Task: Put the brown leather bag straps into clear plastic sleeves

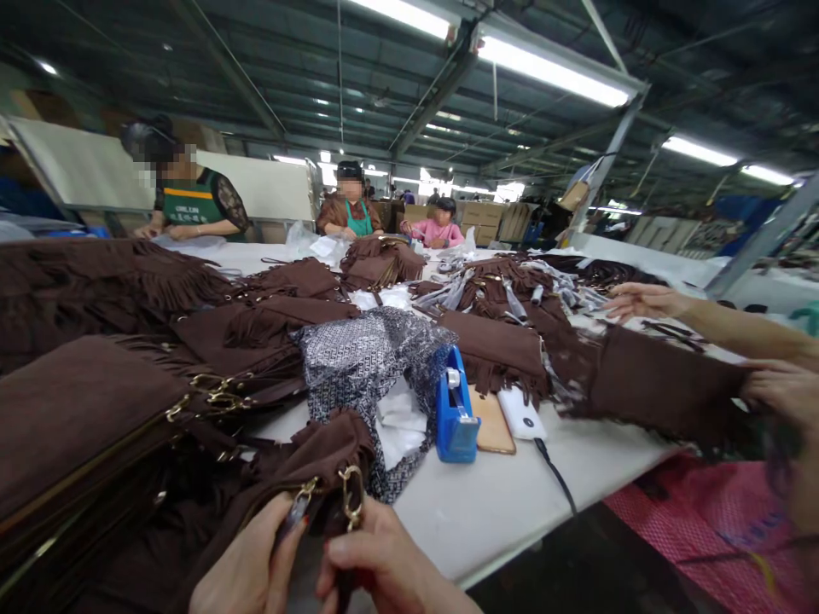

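Observation:
At the bottom of the head view, my left hand (252, 558) is closed on one strap end of a brown suede handbag (323, 452), just below a gold clasp (304, 493). My right hand (384, 558) pinches a brown strap (345, 582) under a second gold clasp (351, 495). Part of the bag's lower body is hidden behind my hands. To the left, a larger brown bag (83, 409) with gold rings and a zip lies against other bags in the pile.
Ahead stand a blue tape dispenser (457, 418), a tan phone (491, 422) and a white power bank (521, 414) with a black cable. Patterned wrapping (349, 350) lies behind. At right, a co-worker's hands hold a brown fringed bag (659, 384) above a pink sack (710, 520).

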A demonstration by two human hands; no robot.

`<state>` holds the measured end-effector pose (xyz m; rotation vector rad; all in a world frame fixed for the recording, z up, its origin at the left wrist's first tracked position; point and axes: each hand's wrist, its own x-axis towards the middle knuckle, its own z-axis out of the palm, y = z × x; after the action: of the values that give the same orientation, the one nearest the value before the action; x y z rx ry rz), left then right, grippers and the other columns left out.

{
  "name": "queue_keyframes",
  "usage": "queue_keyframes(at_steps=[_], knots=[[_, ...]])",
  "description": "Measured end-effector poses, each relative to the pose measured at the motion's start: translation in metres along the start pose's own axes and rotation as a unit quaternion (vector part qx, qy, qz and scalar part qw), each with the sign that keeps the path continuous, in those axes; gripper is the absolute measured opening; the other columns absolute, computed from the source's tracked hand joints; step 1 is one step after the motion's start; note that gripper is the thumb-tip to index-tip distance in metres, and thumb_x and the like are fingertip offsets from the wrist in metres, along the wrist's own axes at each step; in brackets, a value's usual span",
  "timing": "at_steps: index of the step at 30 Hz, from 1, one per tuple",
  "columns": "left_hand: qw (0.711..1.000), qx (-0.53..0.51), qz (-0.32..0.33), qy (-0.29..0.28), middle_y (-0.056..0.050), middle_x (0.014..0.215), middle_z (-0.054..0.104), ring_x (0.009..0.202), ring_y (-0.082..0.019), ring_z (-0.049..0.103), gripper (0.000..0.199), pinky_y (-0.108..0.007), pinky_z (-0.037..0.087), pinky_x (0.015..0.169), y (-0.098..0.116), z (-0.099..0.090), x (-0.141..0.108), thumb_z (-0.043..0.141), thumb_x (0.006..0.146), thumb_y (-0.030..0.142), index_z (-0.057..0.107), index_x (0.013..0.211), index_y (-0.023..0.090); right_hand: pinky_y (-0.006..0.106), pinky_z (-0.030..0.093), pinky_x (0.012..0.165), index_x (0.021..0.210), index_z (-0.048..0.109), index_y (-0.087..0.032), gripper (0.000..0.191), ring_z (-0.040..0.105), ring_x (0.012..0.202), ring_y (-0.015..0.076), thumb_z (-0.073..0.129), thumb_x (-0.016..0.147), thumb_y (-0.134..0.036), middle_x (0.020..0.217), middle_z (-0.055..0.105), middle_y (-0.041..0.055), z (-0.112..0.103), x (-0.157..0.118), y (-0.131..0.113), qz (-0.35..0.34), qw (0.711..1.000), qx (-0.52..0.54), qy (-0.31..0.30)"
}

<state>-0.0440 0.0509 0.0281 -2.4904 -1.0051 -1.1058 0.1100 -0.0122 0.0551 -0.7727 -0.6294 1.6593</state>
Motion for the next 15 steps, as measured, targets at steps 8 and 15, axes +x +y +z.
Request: queue_keyframes(at_steps=[8,15], knots=[[0.982,0.021,0.183,0.045,-0.012,0.087,0.067,0.079,-0.020,0.065,0.026,-0.028,0.049,0.075,-0.033,0.045,0.012,0.039,0.086,0.023,0.053,0.101,0.008,0.011,0.023,0.030,0.090,0.048,-0.015,0.037,0.038,0.029,0.0034,0.059,0.058,-0.031,0.046,0.052,-0.0069,-0.037,-0.012,0.028,0.023,0.986,-0.107,0.129],[0.991,0.042,0.097,0.083,-0.018,0.100,0.061,0.091,-0.024,0.060,0.033,-0.035,0.048,0.082,-0.036,0.043,0.028,0.046,0.083,0.024,0.049,0.111,0.007,0.015,0.029,0.029,0.089,0.043,-0.017,0.038,0.040,0.031,0.0053,0.051,0.061,-0.042,0.054,0.049,-0.0067,-0.027,0.022,0.044,-0.012,0.973,-0.166,0.160]])
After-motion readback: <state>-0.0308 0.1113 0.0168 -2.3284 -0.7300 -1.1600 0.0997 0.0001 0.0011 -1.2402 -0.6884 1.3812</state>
